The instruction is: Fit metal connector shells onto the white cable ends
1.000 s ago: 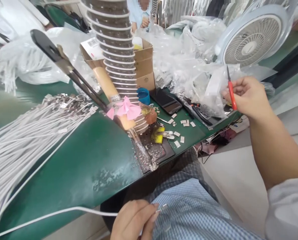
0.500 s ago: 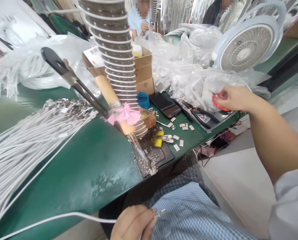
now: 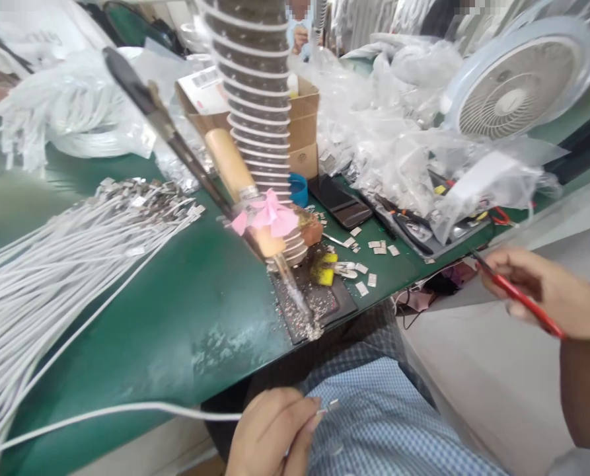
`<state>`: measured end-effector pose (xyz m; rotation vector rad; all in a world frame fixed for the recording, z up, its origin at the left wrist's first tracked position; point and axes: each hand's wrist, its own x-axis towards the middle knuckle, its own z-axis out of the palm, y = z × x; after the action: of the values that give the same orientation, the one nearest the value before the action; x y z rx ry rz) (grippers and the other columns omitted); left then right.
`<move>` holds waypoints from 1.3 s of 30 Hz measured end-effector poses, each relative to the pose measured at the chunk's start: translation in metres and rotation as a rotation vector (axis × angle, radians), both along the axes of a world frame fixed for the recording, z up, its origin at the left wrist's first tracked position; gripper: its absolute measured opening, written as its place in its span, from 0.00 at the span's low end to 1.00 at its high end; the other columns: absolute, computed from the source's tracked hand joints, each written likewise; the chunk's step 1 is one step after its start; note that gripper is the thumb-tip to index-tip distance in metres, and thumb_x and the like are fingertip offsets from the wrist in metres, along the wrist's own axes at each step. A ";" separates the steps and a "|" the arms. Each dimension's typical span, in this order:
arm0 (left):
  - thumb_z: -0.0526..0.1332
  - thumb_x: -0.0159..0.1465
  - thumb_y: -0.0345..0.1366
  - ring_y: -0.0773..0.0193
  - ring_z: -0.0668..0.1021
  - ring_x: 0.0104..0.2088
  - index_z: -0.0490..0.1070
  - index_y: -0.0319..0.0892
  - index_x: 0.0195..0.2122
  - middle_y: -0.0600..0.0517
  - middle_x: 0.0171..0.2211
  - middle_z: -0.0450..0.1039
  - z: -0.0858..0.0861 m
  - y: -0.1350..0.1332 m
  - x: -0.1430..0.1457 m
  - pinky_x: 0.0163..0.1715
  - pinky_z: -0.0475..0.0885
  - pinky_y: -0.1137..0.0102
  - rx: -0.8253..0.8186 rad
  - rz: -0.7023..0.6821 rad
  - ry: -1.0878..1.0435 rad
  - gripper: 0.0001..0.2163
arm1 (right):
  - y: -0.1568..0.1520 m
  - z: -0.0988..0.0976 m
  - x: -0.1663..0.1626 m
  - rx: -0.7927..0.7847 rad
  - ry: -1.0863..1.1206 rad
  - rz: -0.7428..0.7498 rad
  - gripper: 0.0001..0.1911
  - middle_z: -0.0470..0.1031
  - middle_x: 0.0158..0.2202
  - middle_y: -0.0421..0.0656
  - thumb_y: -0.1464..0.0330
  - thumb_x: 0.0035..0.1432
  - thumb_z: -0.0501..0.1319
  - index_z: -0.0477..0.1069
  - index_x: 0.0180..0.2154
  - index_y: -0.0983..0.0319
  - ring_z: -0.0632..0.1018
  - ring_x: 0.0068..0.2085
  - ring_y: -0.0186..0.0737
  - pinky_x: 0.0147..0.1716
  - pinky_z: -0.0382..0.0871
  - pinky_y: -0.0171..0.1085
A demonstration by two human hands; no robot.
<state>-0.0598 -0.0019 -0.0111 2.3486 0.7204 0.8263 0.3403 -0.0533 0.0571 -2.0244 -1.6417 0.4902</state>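
My left hand (image 3: 272, 430) sits low over my lap, pinched shut on the end of a white cable (image 3: 126, 415) whose small metal connector (image 3: 330, 405) pokes out past my fingers. My right hand (image 3: 537, 291) hovers off the table's right edge, closed on red-handled scissors (image 3: 517, 297) whose tip points up and left. A soldering iron with a wooden handle (image 3: 235, 178) leans in a stand, its tip over a dark pad (image 3: 314, 301) littered with solder bits.
A green table (image 3: 185, 317) carries a big bundle of white cables (image 3: 51, 264) at left, a ribbed hose (image 3: 259, 99), a cardboard box (image 3: 302, 132), a phone (image 3: 341, 201), plastic bags (image 3: 398, 145) and a fan (image 3: 517, 92). Other people sit at the far side.
My right hand came away from the plastic bags and dropped toward me, past the table edge, holding the red scissors. My left hand stayed put with the cable.
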 end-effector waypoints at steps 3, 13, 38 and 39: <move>0.58 0.64 0.23 0.63 0.77 0.31 0.72 0.40 0.43 0.48 0.32 0.76 0.006 -0.003 0.007 0.31 0.74 0.69 -0.017 -0.007 -0.004 0.09 | -0.012 -0.020 -0.051 -0.100 0.145 0.342 0.16 0.75 0.30 0.41 0.61 0.47 0.67 0.66 0.39 0.50 0.77 0.27 0.45 0.26 0.75 0.40; 0.57 0.62 0.19 0.63 0.74 0.32 0.71 0.38 0.45 0.48 0.33 0.74 0.014 -0.014 0.005 0.31 0.68 0.68 -0.050 -0.009 0.015 0.12 | 0.021 -0.031 -0.124 -0.039 -0.193 0.904 0.10 0.73 0.23 0.40 0.74 0.43 0.63 0.70 0.31 0.58 0.71 0.24 0.44 0.24 0.62 0.40; 0.58 0.63 0.21 0.62 0.73 0.30 0.70 0.38 0.44 0.48 0.33 0.76 0.012 -0.014 0.002 0.30 0.65 0.67 -0.035 -0.112 0.011 0.11 | 0.043 -0.014 -0.128 -0.142 -0.373 1.213 0.11 0.74 0.21 0.36 0.69 0.51 0.67 0.64 0.28 0.59 0.72 0.22 0.39 0.23 0.48 0.38; 0.58 0.63 0.21 0.62 0.73 0.30 0.71 0.37 0.45 0.47 0.33 0.76 0.012 -0.013 0.002 0.30 0.64 0.67 -0.034 -0.116 0.011 0.11 | 0.043 -0.013 -0.128 -0.146 -0.386 1.213 0.11 0.73 0.21 0.36 0.68 0.52 0.67 0.63 0.28 0.58 0.72 0.22 0.39 0.23 0.47 0.38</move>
<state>-0.0575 -0.0154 0.0011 2.3415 0.5912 0.7459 0.2123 -0.0101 0.0444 -0.9937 -3.0574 0.6177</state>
